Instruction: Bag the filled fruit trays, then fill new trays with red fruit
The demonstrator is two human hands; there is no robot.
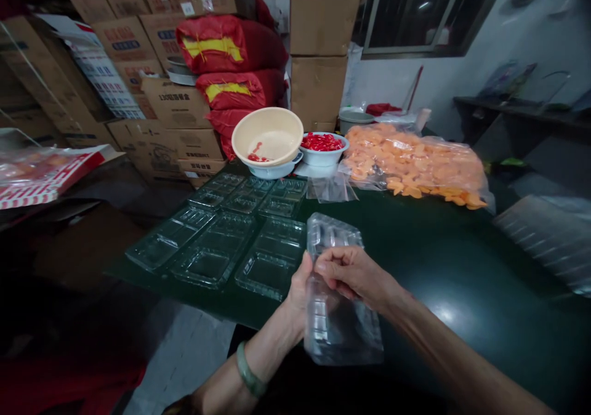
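My left hand [298, 295] grips the left edge of a clear plastic clamshell box [344, 338], held upright above the near side of the table; most of its fingers are hidden behind the plastic. With fingertips pinched together, my right hand [357, 273] is on the box's middle near my left thumb. Whether it is one box or a nested stack, I cannot tell. To the left, several opened clear clamshell boxes [207, 266] lie flat in rows on the dark green table [429, 249].
Farther back stand a cream basin [270, 132] with red bits and a pale bowl [323, 156] of red pieces. A clear bag of orange pieces [415, 156] lies at the back right. Cartons [182, 104] and red sacks [235, 42] are stacked behind. Clear plastic trays [549, 239] sit at the right.
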